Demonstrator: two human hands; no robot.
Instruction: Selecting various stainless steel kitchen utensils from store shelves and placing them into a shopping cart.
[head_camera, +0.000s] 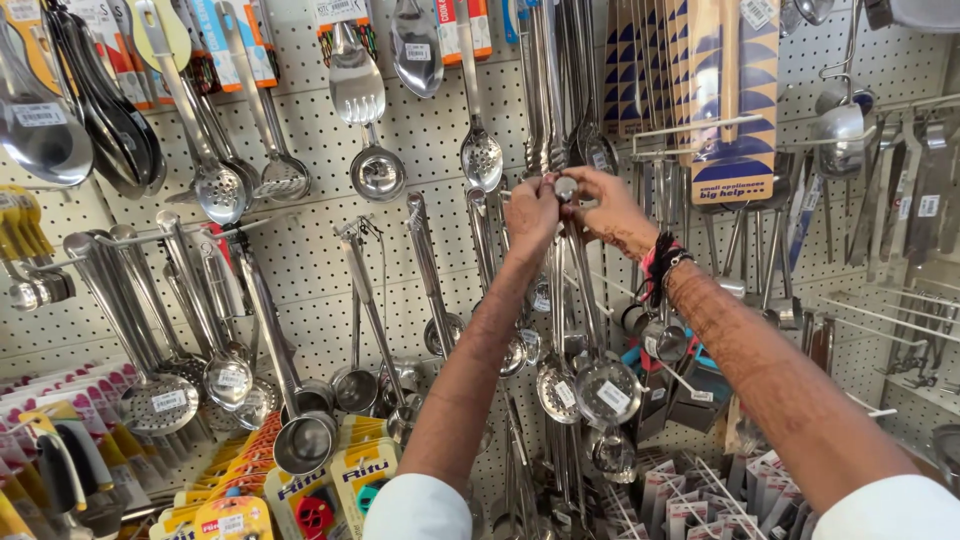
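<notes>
from my head view, my fingers hide the top of the ladle handle (578, 262) on the pegboard (310, 240), so the hook is hard to make out. my left hand (532, 212) and right hand (600, 205) are pinched together on it, both arms stretched upward.

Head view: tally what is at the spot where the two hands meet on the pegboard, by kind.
Hands on the utensil handle: 2 (left hand, right hand)
Steel strainer ladle whose handle top they grip: 1 (steel strainer ladle)
Beaded wristbands on the right wrist: 1 cluster (beaded wristbands); separate bands cannot be told apart
White sleeve cuffs: 2 (left cuff, right cuff)
Total: 6
</notes>
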